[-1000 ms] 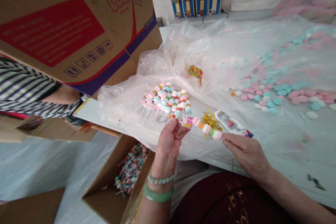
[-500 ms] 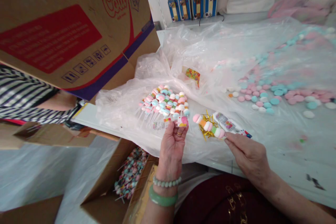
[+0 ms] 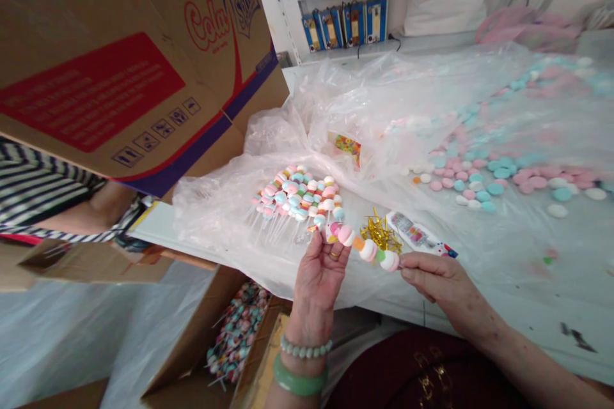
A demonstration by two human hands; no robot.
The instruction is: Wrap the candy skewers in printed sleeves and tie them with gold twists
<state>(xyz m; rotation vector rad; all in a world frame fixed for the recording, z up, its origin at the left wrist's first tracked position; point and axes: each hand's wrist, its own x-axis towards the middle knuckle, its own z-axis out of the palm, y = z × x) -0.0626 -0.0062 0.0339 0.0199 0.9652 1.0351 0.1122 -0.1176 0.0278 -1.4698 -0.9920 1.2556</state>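
Observation:
My left hand (image 3: 322, 275) pinches a small clear printed bag (image 3: 330, 229) between thumb and fingers. My right hand (image 3: 446, 284) grips the stick end of a marshmallow skewer (image 3: 368, 250), with pink-and-white marshmallows and orange and green pieces between them. The skewer's far end meets the bag; whether it is inside I cannot tell. Just behind the skewer lie gold twist ties (image 3: 381, 231) and a stack of printed bags (image 3: 417, 234). Beyond my left hand sits a pile of marshmallow skewers (image 3: 300, 195), their white sticks pointing towards me.
Loose pink, blue and white marshmallows (image 3: 472, 185) lie on and under plastic sheeting (image 3: 364, 96) at right. A big carton (image 3: 144, 64) stands at left, beside another person's striped sleeve (image 3: 43, 179). Below the table edge, an open box (image 3: 185, 332) holds more skewers (image 3: 238, 332).
The skewer's far end was at the bag, then came apart from it half a second ago, and now meets it again. The camera view has tilted up slightly.

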